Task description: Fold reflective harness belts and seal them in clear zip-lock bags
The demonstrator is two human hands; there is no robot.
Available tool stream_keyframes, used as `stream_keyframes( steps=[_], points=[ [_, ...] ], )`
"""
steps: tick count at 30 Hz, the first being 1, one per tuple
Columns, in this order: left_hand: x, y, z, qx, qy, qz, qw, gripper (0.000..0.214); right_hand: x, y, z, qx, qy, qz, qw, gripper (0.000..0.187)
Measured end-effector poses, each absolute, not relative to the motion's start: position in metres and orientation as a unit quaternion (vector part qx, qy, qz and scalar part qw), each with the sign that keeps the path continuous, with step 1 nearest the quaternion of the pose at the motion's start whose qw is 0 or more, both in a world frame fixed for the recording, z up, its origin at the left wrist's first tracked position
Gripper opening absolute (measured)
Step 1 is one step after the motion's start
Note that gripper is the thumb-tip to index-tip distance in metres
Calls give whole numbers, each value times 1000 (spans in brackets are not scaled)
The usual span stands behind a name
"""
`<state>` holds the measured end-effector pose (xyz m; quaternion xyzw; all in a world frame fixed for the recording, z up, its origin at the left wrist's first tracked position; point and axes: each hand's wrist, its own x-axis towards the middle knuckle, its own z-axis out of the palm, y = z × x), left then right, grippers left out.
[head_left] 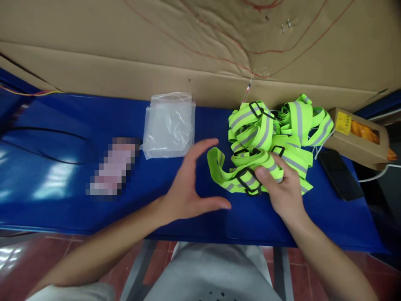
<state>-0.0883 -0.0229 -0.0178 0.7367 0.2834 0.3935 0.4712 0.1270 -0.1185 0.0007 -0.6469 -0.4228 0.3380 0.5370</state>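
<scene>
My right hand [283,186] grips a folded neon-yellow reflective strap [260,163] with a grey stripe and a black buckle [247,179], thumb on top. A loop of this strap sticks out to the left, toward my left hand [194,184]. That hand is open, thumb and fingers spread wide, touching nothing. Behind the held strap lies a heap of more neon straps [253,121] with black buckles, and another bundle [300,119] sits to its right. A stack of clear plastic bags [169,125] lies beyond my left hand.
On the blue table [150,188] a pixelated object [114,167] lies left and a black phone [340,173] right. A cardboard box [360,136] with orange contents stands at the right end. Cardboard [125,54] walls off the back, with red strings on it. Black cables [46,129] run in from the left.
</scene>
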Motion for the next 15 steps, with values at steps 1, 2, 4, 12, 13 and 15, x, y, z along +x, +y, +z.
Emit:
stream_keyframes(
  steps=[1,2,4,12,13,15],
  points=[
    [-87,-26,-19,764,293,320,478,93,125,-118,1,-642,-433,343,531,38],
    [-85,-28,-21,782,300,252,485,87,123,-118,1,-632,-442,356,528,39],
    [-81,-27,-27,809,282,158,491,60,120,-119,-2,-602,-450,399,526,40],
    [-82,-17,-29,738,146,88,652,50,121,-120,-12,-514,-318,596,529,50],
    [-83,-21,-27,713,135,92,682,54,121,-119,-12,-501,-314,609,528,52],
    [-87,-30,-24,665,126,108,728,59,120,-118,-12,-485,-313,625,525,56]
  ],
)
